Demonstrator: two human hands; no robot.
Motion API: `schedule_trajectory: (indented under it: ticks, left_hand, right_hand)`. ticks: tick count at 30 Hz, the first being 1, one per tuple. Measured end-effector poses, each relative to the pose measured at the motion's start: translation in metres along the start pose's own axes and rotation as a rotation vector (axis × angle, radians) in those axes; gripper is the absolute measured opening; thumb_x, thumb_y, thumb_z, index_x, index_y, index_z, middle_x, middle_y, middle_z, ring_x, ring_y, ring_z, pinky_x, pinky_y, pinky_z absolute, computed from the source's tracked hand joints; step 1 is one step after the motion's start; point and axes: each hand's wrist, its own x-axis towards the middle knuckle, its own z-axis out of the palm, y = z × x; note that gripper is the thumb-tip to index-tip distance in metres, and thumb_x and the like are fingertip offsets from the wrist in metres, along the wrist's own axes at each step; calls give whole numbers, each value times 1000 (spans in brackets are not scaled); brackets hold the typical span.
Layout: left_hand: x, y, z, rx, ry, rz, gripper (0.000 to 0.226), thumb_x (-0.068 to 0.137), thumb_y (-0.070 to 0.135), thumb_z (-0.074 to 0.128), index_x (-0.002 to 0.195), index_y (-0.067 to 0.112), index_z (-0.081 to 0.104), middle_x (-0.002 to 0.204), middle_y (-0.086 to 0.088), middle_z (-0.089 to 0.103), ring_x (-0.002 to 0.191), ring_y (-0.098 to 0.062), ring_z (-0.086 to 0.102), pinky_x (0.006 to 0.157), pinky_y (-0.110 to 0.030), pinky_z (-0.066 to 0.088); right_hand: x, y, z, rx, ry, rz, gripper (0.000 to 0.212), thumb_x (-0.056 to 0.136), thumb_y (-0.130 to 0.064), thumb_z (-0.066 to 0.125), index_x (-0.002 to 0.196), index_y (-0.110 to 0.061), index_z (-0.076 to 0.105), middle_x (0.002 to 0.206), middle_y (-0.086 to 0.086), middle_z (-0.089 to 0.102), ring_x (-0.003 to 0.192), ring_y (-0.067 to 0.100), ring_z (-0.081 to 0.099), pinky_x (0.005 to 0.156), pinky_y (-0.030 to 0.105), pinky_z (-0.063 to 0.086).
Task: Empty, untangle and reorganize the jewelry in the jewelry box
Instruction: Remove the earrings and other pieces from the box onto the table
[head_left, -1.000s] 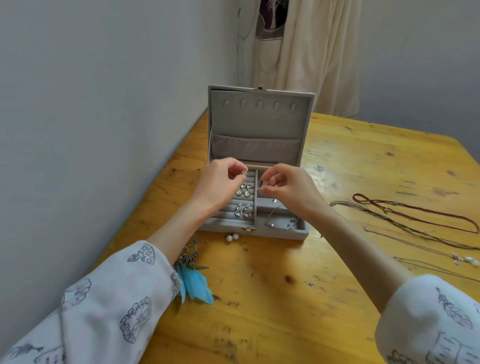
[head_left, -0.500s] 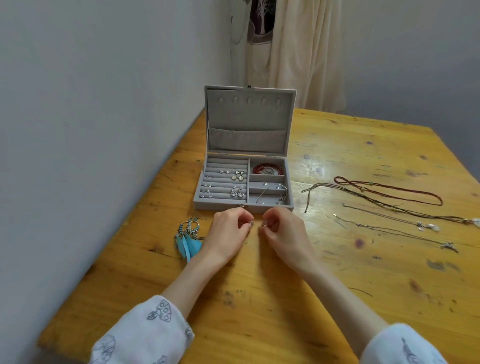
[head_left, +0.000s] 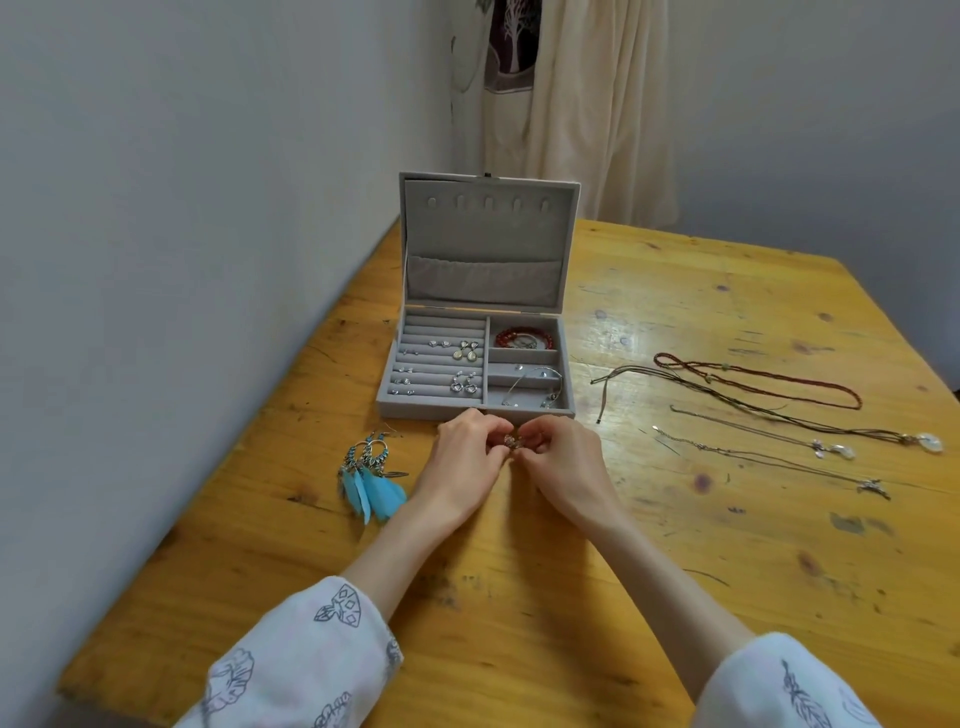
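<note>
Both hands meet just in front of the open grey jewelry box (head_left: 475, 410): left hand (head_left: 467, 460) and right hand (head_left: 558, 462) pinch a small metallic piece (head_left: 510, 440) between fingertips (too small to identify). Blue feather earrings (head_left: 371, 480) lie left of them; necklaces (head_left: 769, 410) are spread out on the wooden table (head_left: 571, 597) to the right.
</note>
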Motion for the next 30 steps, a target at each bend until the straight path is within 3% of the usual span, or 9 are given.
schedule_trajectory:
  ticks: [5,11,19,25,30]
  left_hand:
    - [-3,1,-12,-10,9,38,28,89,9,54,116,13,60,113,-3,61,101,-11,54,89,-18,39]
    - [22,-9,-48,53,62,85,23,90,10,53,110,13,64,112,-3,62,98,-7,52,87,-15,39]
    - [80,-44,-68,255,98,38,25,92,11,49,111,14,64,115,-6,61,110,-19,45,95,-31,36]
    - [107,-53,-62,403,100,75,28,91,19,52,117,16,61,118,-5,58,113,-22,39,94,-33,31]
    - [112,-60,-59,487,112,129,27,90,23,55,113,16,64,110,-4,59,106,-21,38,88,-32,32]
  right_hand:
    - [-6,0,-7,2,60,-44,28,84,-9,58,110,-8,65,102,8,70,94,19,63,84,25,46]
    - [12,-7,-14,-45,123,-91,22,90,-19,52,83,-8,70,77,4,69,69,16,60,64,26,43]
    - [81,-34,-3,-179,67,-237,25,92,-18,49,107,-13,67,105,9,66,97,24,58,86,40,47]
    - [121,-42,10,-266,39,-275,23,91,-17,50,105,-17,69,105,9,62,104,29,50,89,43,42]
    - [132,-53,25,-425,-22,-430,25,93,-26,48,110,-26,66,107,7,57,106,27,44,87,41,34]
